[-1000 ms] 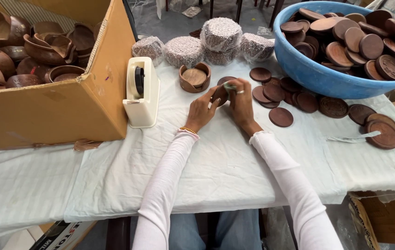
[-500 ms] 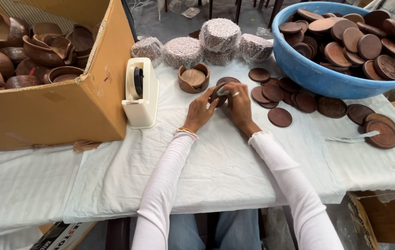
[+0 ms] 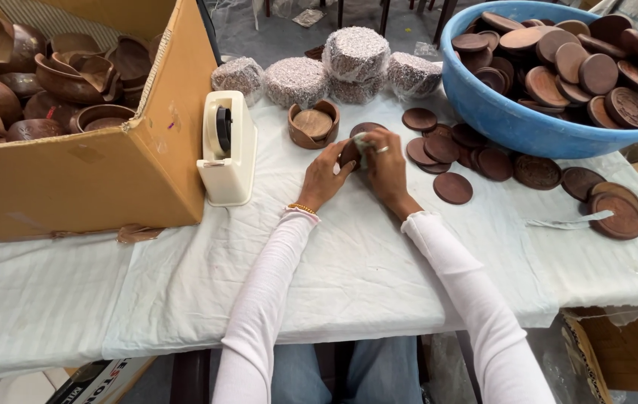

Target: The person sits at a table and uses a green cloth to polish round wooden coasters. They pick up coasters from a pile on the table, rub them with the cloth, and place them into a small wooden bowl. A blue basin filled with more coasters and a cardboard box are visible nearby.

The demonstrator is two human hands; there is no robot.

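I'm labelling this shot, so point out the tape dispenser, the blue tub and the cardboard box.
tape dispenser (image 3: pixel 227 153), head view, on its cream body.
blue tub (image 3: pixel 513 120), head view, on its outer wall.
cardboard box (image 3: pixel 87 183), head view, on its front wall.

Left: cardboard box (image 3: pixel 109 172) full of dark wooden bowls (image 3: pixel 57 75). Beside it, cream tape dispenser (image 3: pixel 227 150) on white cloth (image 3: pixel 184 277). Behind: four foam-wrapped bundles (image 3: pixel 296 81), small wooden holder (image 3: pixel 314 124). Right: blue tub (image 3: pixel 513 120) heaped with wooden discs (image 3: pixel 558 63); more discs (image 3: pixel 498 161) loose on cloth.
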